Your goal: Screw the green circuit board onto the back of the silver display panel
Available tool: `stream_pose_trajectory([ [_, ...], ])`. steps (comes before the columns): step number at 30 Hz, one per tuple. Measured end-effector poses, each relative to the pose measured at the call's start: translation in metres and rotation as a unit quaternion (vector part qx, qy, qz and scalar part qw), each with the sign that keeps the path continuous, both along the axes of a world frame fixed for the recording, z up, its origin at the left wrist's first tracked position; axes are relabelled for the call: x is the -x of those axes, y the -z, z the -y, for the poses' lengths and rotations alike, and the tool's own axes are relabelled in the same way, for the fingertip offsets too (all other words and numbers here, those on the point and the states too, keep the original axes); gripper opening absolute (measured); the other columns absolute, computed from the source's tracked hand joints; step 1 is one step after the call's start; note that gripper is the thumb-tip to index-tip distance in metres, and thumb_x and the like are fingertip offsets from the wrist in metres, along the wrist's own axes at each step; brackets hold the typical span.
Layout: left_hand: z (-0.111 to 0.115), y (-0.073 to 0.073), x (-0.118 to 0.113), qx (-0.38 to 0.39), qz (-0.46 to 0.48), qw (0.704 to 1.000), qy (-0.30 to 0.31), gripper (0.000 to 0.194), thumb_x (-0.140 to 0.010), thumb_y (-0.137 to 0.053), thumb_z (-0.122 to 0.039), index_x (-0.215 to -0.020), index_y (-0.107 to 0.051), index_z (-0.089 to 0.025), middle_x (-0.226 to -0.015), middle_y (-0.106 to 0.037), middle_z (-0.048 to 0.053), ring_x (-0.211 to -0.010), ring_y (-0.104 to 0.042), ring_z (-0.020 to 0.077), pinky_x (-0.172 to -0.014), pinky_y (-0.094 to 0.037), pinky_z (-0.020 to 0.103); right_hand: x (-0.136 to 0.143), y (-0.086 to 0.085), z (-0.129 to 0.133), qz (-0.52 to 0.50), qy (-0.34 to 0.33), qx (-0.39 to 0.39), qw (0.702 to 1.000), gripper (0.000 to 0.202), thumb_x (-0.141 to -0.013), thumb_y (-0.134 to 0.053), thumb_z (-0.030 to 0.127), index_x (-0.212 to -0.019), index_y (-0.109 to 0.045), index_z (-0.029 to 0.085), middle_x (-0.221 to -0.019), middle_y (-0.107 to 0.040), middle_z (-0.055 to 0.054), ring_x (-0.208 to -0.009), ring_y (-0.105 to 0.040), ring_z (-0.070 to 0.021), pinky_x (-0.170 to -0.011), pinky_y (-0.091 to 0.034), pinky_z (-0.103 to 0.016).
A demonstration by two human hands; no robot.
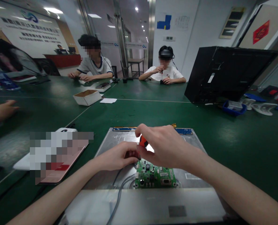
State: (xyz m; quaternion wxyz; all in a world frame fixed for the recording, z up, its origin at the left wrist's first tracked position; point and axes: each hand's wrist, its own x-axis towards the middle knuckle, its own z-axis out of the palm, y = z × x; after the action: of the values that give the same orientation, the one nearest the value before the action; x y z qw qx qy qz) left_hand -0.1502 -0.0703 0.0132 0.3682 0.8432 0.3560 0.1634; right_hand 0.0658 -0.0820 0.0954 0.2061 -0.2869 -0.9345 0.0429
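Note:
A metal-backed display panel (150, 200) lies in front of me, with a green circuit board (156, 175) on its back. My right hand (162, 145) is closed around an orange-and-black screwdriver handle (143, 141) above the board's far left corner. The screwdriver's tip is hidden by my fingers. Low beside that same corner, my left hand (120, 155) has thumb and fingertips pinched together; whatever they hold is too small to make out. Grey cables (120, 195) run from the board's left side toward the panel's near edge. A blue circuit strip (186, 131) lines the far edge.
Two phones (66, 170) lie left of the panel. Farther off stand an open white box (87, 97) and a large black monitor housing (223, 75), with a blue tray (234, 107) beside it. Co-workers sit across the green table (139, 114); another person's hand (3, 111) shows at left.

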Motion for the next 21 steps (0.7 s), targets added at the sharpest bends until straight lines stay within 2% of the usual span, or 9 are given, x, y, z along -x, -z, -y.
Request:
stream_pose_trajectory([
  [6,-0.0012,0.0022,0.0013,0.003,-0.002,1.000,0.003,0.013,-0.084,-0.054,-0.020,-0.092,-0.064,-0.017,-0.082,-0.064,0.004,-0.075,-0.058,0.0196,-0.068,-0.047,0.029,-0.0012,-0.0002,0.0003,0.004,-0.013,-0.006,1.000,0.020,-0.088,-0.051,0.025,-0.107,-0.048,0.017,-0.084,-0.066,-0.001,-0.063,-0.053,-0.0125,-0.051,-0.023,-0.025],
  [9,-0.0019,0.0040,0.0029,-0.005,-0.012,1.000,-0.008,0.014,-0.086,-0.057,-0.025,-0.094,-0.064,-0.017,-0.083,-0.064,0.004,-0.081,-0.060,0.0219,-0.072,-0.048,0.031,-0.0021,-0.0009,-0.0001,0.007,-0.017,-0.025,1.000,0.017,-0.095,-0.049,0.035,-0.103,-0.051,0.020,-0.083,-0.066,-0.001,-0.060,-0.051,-0.0119,-0.051,-0.019,-0.026],
  [12,-0.0016,0.0044,0.0036,-0.016,-0.021,0.999,-0.026,0.015,-0.085,-0.059,-0.028,-0.095,-0.064,-0.017,-0.085,-0.064,0.004,-0.084,-0.060,0.0232,-0.075,-0.049,0.032,-0.0021,-0.0019,-0.0001,0.009,-0.005,-0.035,0.999,0.023,-0.096,-0.052,0.043,-0.096,-0.055,0.021,-0.080,-0.067,0.000,-0.058,-0.050,-0.0114,-0.050,-0.017,-0.026],
  [21,0.0001,0.0019,0.0001,-0.006,-0.005,1.000,-0.007,0.009,-0.084,-0.054,-0.022,-0.088,-0.061,-0.017,-0.079,-0.062,0.003,-0.070,-0.057,0.0186,-0.064,-0.046,0.028,-0.0008,-0.0001,0.0023,-0.009,-0.011,-0.066,0.998,0.010,-0.091,-0.050,0.025,-0.094,-0.056,0.018,-0.080,-0.063,0.001,-0.058,-0.045,-0.0102,-0.049,-0.019,-0.026],
])
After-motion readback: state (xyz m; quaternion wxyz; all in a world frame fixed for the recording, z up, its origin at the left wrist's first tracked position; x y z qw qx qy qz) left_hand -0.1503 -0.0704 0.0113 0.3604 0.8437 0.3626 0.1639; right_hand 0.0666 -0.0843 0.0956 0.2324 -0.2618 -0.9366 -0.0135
